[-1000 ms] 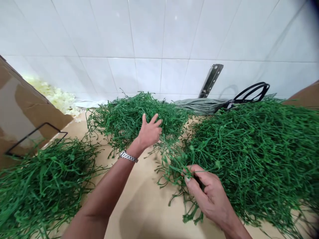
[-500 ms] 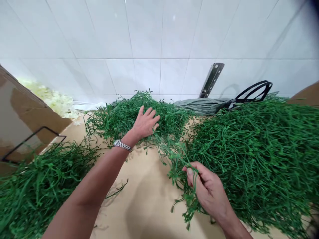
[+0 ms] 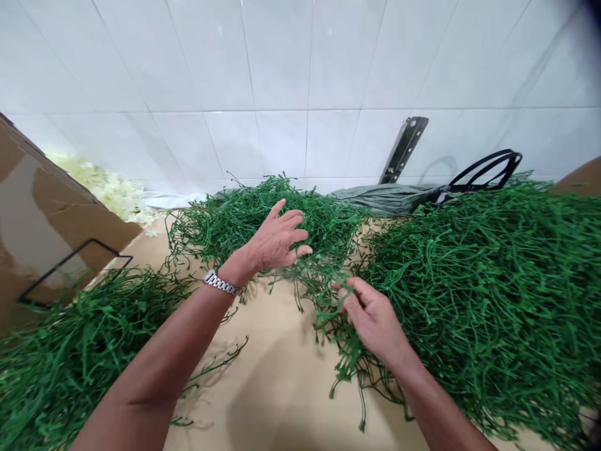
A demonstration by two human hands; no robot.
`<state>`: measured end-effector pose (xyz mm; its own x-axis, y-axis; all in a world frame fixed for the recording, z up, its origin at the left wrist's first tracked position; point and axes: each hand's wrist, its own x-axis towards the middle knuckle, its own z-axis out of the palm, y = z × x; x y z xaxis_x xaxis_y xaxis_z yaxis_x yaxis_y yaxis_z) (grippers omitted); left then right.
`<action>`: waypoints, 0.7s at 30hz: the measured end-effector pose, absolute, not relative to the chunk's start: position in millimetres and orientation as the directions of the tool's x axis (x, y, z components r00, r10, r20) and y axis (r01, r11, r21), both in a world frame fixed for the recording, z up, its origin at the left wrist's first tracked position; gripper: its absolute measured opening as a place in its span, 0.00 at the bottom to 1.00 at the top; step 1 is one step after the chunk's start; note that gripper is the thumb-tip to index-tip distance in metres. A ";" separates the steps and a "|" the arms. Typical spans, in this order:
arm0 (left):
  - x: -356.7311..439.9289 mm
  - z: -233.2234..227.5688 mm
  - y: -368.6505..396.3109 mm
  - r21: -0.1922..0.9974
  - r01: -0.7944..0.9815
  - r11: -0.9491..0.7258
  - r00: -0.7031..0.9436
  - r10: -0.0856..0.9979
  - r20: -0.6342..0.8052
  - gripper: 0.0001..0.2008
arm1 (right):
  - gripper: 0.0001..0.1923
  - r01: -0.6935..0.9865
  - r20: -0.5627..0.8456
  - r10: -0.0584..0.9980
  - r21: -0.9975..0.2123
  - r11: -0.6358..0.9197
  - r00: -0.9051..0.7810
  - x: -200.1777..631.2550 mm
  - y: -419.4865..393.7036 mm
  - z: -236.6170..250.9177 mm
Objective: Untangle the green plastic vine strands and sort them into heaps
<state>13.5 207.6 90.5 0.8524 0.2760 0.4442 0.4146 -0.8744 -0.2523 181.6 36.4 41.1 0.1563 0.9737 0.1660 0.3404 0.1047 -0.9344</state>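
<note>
My left hand (image 3: pixel 280 240), with a metal watch (image 3: pixel 222 283) on its wrist, rests palm down with fingers spread on the middle heap of green artificial stems (image 3: pixel 225 216). Pinched between the thumb and fingers of my right hand (image 3: pixel 370 313) is a green artificial stem (image 3: pixel 342 289). Its thin strands reach toward the middle heap and are partly blurred. More stems hang below the right hand, beside the large right heap of green stems (image 3: pixel 488 294).
Another green heap (image 3: pixel 79 363) lies at the left, near a cardboard box (image 3: pixel 42 219) and a black wire frame (image 3: pixel 75 257). Cream flowers (image 3: pixel 106 185), grey-green cloth (image 3: pixel 380 197), black straps (image 3: pixel 488 169) and a perforated metal bar (image 3: pixel 404 150) are along the tiled wall.
My right hand has moved up and left toward the middle heap, still pinching the stem. My left hand has shifted slightly right, its fingers still apart. The view has shifted a little.
</note>
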 end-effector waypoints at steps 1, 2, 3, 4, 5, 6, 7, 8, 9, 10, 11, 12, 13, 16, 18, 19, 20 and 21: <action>7.4 90.2 212.2 -0.265 0.431 -0.863 0.849 0.288 0.443 0.18 | 0.12 0.252 0.163 0.961 -0.962 0.105 0.223 184.0 33.1 42.5; 0.9 89.3 217.7 -0.274 0.455 -0.847 0.840 0.307 0.446 0.17 | 0.13 0.166 0.165 0.939 -0.979 0.119 0.301 185.9 29.2 43.8; -5.4 88.0 223.8 -0.280 0.488 -0.827 0.826 0.334 0.454 0.15 | 0.14 0.103 0.172 0.912 -0.984 0.143 0.371 187.1 24.9 44.8; -11.3 86.4 229.9 -0.282 0.524 -0.804 0.808 0.365 0.463 0.14 | 0.14 0.073 0.181 0.891 -0.983 0.166 0.416 187.4 20.2 45.4; -16.1 84.8 235.5 -0.281 0.560 -0.780 0.788 0.395 0.473 0.14 | 0.14 0.072 0.186 0.886 -0.982 0.172 0.424 187.1 15.5 45.5; -19.9 83.3 240.2 -0.279 0.590 -0.758 0.768 0.419 0.484 0.14 | 0.14 0.092 0.183 0.894 -0.983 0.160 0.408 186.3 11.0 45.2; -22.4 81.9 243.8 -0.281 0.611 -0.740 0.753 0.434 0.495 0.14 | 0.15 0.123 0.173 0.910 -0.983 0.135 0.378 185.5 6.7 44.6; -23.7 80.7 246.0 -0.288 0.619 -0.731 0.749 0.437 0.499 0.14 | 0.15 0.161 0.161 0.924 -0.981 0.110 0.346 185.0 2.9 43.9; -24.1 79.8 246.7 -0.297 0.615 -0.731 0.753 0.432 0.496 0.14 | 0.16 0.201 0.154 0.936 -0.975 0.093 0.317 184.9 -0.3 43.2; -23.6 79.0 246.2 -0.298 0.607 -0.736 0.759 0.426 0.493 0.14 | 0.15 0.246 0.146 0.951 -0.966 0.078 0.272 185.3 -2.8 42.7; -22.7 78.3 244.4 -0.288 0.600 -0.746 0.761 0.422 0.493 0.14 | 0.15 0.302 0.141 0.969 -0.950 0.075 0.202 185.9 -4.5 42.4; -21.4 77.7 241.7 -0.266 0.595 -0.758 0.759 0.421 0.497 0.13 | 0.14 0.371 0.138 0.984 -0.925 0.087 0.115 186.4 -5.4 42.4; -19.9 77.2 238.3 -0.235 0.593 -0.770 0.751 0.425 0.506 0.13 | 0.13 0.444 0.140 0.990 -0.888 0.115 0.023 186.6 -5.3 42.8; -15.0 76.5 226.3 -0.156 0.565 -0.810 0.745 0.419 0.520 0.13 | 0.09 0.640 0.239 0.966 -0.729 0.242 -0.093 184.0 0.6 45.3; -12.6 76.9 219.1 -0.132 0.537 -0.833 0.757 0.407 0.511 0.13 | 0.11 0.743 0.344 0.935 -0.603 0.291 -0.087 180.7 8.3 47.5; -11.8 77.4 216.1 -0.121 0.530 -0.839 0.759 0.406 0.509 0.13 | 0.12 0.780 0.376 0.922 -0.547 0.303 -0.095 179.0 12.8 48.6; -11.3 78.1 213.6 -0.108 0.527 -0.843 0.757 0.408 0.510 0.13 | 0.14 0.810 0.393 0.913 -0.499 0.309 -0.106 177.3 17.5 49.8; -11.0 78.9 211.4 -0.094 0.527 -0.845 0.752 0.412 0.514 0.13 | 0.15 0.830 0.399 0.909 -0.464 0.310 -0.117 175.7 22.5 50.9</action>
